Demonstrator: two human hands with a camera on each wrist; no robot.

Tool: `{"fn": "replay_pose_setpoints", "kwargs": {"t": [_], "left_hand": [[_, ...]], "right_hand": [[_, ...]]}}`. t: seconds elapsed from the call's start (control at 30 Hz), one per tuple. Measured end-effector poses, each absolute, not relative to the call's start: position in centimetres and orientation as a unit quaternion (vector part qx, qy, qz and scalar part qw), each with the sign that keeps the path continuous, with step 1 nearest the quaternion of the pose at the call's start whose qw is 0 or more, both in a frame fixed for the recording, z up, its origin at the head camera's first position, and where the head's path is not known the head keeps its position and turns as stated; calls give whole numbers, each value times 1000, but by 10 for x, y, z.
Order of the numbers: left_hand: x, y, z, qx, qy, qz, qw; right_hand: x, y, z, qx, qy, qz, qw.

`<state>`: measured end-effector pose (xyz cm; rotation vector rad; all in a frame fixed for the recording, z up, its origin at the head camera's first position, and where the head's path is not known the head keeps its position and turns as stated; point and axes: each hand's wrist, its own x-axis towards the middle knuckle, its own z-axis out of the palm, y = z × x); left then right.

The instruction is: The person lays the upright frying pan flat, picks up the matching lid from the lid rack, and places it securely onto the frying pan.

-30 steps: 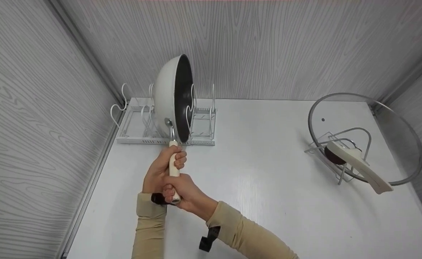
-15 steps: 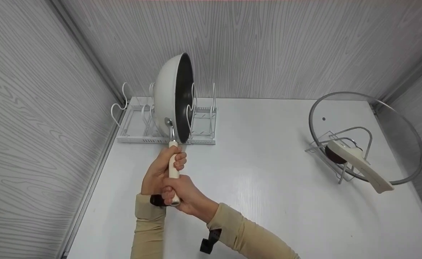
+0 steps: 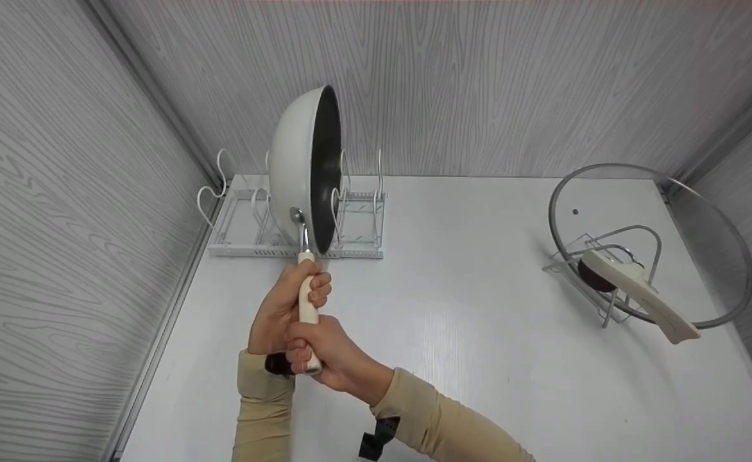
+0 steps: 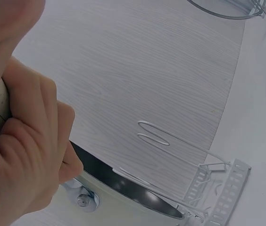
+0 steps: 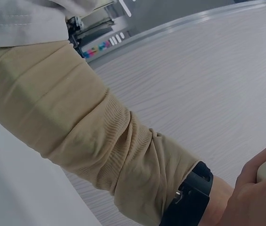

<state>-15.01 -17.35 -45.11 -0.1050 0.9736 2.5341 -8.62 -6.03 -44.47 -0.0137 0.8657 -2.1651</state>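
A wok [image 3: 291, 160], white outside and dark inside, stands on edge among the wire dividers of a white rack [image 3: 235, 249]. Whether its underside touches the rack is hidden. My left hand [image 3: 281, 308] grips the upper part of its cream handle [image 3: 308, 310], close to the metal neck. Lower down, my right hand [image 3: 331, 353] wraps round the handle's end, against the left wrist. In the left wrist view, curled fingers [image 4: 38, 122] hold the handle beside the wok's rim [image 4: 128, 188]. The right wrist view shows a sleeve [image 5: 100, 127] and the handle's butt [image 5: 265, 169].
At the right, a glass lid [image 3: 703, 256] with a cream, upright-style handle [image 3: 645, 295] leans on a small wire stand [image 3: 655, 247]. Grey wood-grained panels [image 3: 446, 83] rise behind and on both sides of the white tabletop [image 3: 453, 282].
The wok has risen a little and shifted slightly left. Its handle's end has come slightly closer to me. Both hands keep their grip; the lid and rack stay put.
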Motion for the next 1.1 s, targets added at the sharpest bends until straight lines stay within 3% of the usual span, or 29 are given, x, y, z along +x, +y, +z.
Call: {"fn": "replay_pose_setpoints", "kwargs": {"t": [1.1], "left_hand": [[-127,-160,-406,45,429,883,185]], "right_hand": [[-62,-43,-418,-76,392,-833,383]]}}
